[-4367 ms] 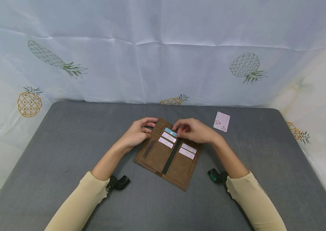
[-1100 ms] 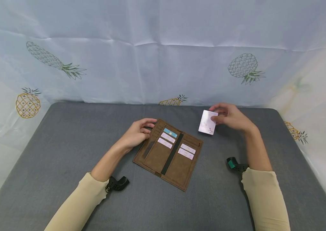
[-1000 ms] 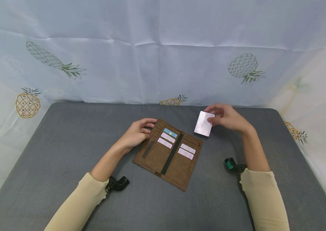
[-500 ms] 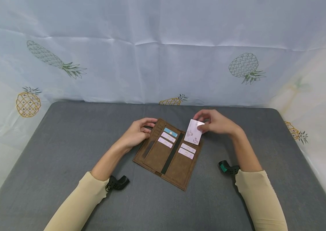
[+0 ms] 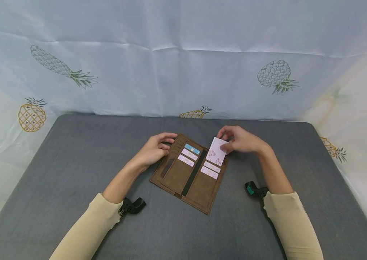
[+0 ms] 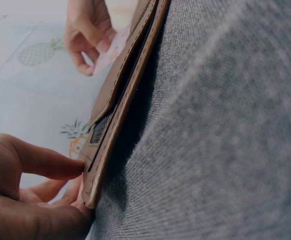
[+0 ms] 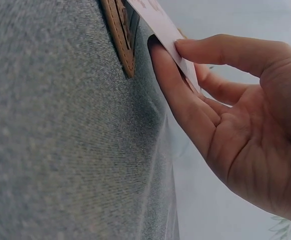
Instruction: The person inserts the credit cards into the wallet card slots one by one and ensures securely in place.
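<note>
A brown wallet (image 5: 199, 187) lies unfolded on the grey table, tilted in the head view. Its left panel holds a blue card (image 5: 192, 149) above two pale pink ones; two more pink cards (image 5: 212, 167) sit in the right panel. My left hand (image 5: 153, 148) pinches the wallet's upper left corner, the thumb and fingers on either side of the edge in the left wrist view. Between thumb and fingers my right hand (image 5: 243, 140) holds a pink flowered card (image 5: 216, 152) over the top of the right panel. Whether its lower edge is inside a slot I cannot tell.
The grey cloth-covered table (image 5: 82, 162) stretches out around the wallet. Behind it hangs a pale curtain (image 5: 157, 79) printed with pineapples. A black wrist device (image 5: 132, 206) sits below each hand.
My right hand has left the blue card's slot, picked up the loose pink card at the back right and brought it left and down over the wallet. My left hand has stayed put.
</note>
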The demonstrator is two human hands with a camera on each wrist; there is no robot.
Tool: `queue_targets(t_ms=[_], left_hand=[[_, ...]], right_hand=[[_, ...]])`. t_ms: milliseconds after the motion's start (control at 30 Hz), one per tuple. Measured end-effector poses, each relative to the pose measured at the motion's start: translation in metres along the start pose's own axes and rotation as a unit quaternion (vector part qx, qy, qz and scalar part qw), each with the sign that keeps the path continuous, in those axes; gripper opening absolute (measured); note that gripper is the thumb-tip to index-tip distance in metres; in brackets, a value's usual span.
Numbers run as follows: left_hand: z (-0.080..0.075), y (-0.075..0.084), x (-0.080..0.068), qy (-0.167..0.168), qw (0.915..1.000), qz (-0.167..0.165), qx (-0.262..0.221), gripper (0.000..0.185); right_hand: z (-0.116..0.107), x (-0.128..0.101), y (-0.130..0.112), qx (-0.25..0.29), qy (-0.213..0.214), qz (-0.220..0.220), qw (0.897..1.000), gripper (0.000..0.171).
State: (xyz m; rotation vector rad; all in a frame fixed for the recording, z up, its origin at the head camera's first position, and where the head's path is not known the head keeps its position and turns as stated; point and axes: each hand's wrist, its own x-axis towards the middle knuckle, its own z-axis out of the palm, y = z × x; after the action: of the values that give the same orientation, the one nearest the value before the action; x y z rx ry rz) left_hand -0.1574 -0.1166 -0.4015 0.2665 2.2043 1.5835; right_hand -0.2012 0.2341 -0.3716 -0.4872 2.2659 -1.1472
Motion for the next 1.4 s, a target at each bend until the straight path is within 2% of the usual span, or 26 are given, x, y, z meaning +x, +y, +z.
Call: queue_targets(t_ms=[233, 600, 733, 1000, 1400], left_hand=[[0.000, 0.001, -0.001, 0.001, 1.0000, -0.001, -0.002, 0.069], [0.000, 0.002, 0.000, 0.001, 1.0000, -0.001, -0.003, 0.069], [0.000, 0.002, 0.000, 0.001, 1.0000, -0.002, -0.002, 0.069], [0.000, 0.001, 0.000, 0.002, 1.0000, 0.000, -0.003, 0.069], [0.001, 0.003, 0.000, 0.003, 1.0000, -0.003, -0.001, 0.070]], right_hand=[[0.002, 0.001, -0.001, 0.001, -0.025, 0.012, 1.000, 0.034], [0.005, 0.003, -0.002, -0.041, -0.021, 0.007, 0.999, 0.033], [0.006, 0.003, -0.002, -0.041, -0.032, 0.006, 0.999, 0.027], [0.010, 0.003, -0.003, -0.046, -0.059, -0.016, 0.997, 0.013], [0.013, 0.002, -0.005, -0.066, -0.077, -0.036, 0.994, 0.014]])
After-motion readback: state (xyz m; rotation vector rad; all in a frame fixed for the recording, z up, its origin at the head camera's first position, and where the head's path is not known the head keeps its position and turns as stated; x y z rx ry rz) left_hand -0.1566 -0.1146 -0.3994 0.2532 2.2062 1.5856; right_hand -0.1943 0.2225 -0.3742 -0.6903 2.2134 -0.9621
